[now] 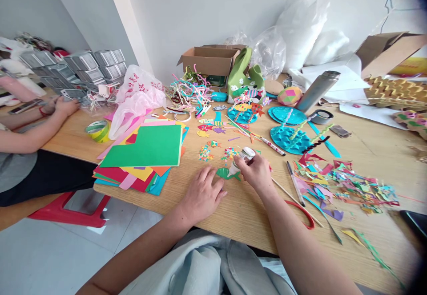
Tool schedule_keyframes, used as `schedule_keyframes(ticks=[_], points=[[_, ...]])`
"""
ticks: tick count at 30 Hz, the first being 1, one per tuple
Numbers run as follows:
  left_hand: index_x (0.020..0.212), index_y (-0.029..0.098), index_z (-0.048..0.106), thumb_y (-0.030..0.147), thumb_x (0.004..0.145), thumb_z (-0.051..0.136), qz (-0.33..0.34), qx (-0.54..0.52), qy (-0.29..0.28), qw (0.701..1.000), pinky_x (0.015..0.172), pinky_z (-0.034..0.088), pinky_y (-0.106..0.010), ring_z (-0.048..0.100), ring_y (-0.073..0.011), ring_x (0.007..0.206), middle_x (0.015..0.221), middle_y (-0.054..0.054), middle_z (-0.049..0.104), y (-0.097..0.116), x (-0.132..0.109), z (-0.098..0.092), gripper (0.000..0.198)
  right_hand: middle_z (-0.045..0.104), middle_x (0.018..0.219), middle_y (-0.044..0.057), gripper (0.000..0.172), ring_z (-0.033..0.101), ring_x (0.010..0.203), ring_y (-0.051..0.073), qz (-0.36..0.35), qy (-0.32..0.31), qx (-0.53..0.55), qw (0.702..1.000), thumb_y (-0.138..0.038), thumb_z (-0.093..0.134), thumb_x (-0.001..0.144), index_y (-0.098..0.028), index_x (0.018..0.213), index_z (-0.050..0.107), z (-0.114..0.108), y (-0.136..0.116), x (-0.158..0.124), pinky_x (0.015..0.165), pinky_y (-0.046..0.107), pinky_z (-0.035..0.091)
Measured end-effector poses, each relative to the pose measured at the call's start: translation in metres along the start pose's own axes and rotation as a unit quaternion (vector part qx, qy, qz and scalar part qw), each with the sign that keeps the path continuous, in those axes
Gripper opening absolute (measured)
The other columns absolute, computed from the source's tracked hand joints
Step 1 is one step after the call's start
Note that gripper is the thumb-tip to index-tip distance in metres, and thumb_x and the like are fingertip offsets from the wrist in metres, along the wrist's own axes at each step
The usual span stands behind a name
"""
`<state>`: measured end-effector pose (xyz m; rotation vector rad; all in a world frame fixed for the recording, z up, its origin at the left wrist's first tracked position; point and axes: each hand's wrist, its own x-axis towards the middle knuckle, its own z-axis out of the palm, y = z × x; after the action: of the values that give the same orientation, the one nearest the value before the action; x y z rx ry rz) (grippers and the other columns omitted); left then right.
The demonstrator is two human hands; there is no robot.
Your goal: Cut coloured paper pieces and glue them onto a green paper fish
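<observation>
A white glue bottle is in my right hand, tipped nozzle-down onto a green paper fish at the table's near side. My left hand lies with spread fingers on the tabletop, its fingertips by the fish's left end. Just beyond are small piles of coloured paper bits and a patterned paper fish. Several more cut-out fish lie farther back. Scissors with red handles rest partly behind my right forearm.
Coloured paper sheets are stacked at left, near a yellow tape roll. Paper scraps, a pen and blue painted egg-tray pieces lie right. A steel flask stands behind. Another person's hands rest at far left.
</observation>
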<state>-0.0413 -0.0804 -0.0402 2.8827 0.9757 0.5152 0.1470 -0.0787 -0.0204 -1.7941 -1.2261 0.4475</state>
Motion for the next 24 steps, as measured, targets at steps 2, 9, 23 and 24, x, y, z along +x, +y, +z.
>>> schedule_keyframes(ticks=[2,9,23,24], points=[[0.108,0.018,0.06,0.035,0.09,0.049,0.0,-0.002,-0.003,1.0,0.104,0.037,-0.046,0.038,-0.0268,0.129,0.127,-0.014,0.054,0.0,0.0,-0.001,0.027,0.052,0.045,-0.003,0.027,0.048,0.043,0.012,-0.002,-0.007,0.009,1.0,-0.043,0.059,0.073,-0.021,0.063,0.046,0.0,0.0,0.0,0.043,0.022,0.034],[0.11,0.019,0.06,0.036,0.091,0.047,-0.005,0.0,-0.004,1.0,0.105,0.036,-0.046,0.038,-0.0268,0.129,0.127,-0.014,0.054,0.0,0.0,-0.001,0.029,0.047,0.039,-0.006,0.03,0.038,0.03,0.008,0.101,-0.045,0.233,0.966,-0.043,0.064,0.071,-0.02,0.06,0.048,-0.003,0.004,0.003,0.03,0.02,0.026],[0.11,0.019,0.061,0.032,0.09,0.049,0.017,0.002,0.036,0.999,0.102,0.041,-0.049,0.042,-0.0284,0.127,0.128,-0.013,0.054,-0.005,-0.001,0.009,0.027,0.069,0.079,-0.002,0.034,0.069,0.071,0.016,0.074,0.127,0.547,0.824,-0.02,0.081,0.056,-0.022,0.081,0.058,-0.083,0.009,0.016,0.07,0.03,0.059],[0.11,0.019,0.061,0.032,0.09,0.049,0.019,0.003,0.037,0.999,0.101,0.042,-0.049,0.042,-0.0286,0.126,0.128,-0.013,0.055,-0.005,-0.001,0.009,0.027,0.069,0.079,-0.001,0.037,0.069,0.074,0.018,0.074,0.132,0.518,0.842,-0.02,0.082,0.053,-0.022,0.08,0.057,-0.087,0.015,0.015,0.072,0.033,0.058]])
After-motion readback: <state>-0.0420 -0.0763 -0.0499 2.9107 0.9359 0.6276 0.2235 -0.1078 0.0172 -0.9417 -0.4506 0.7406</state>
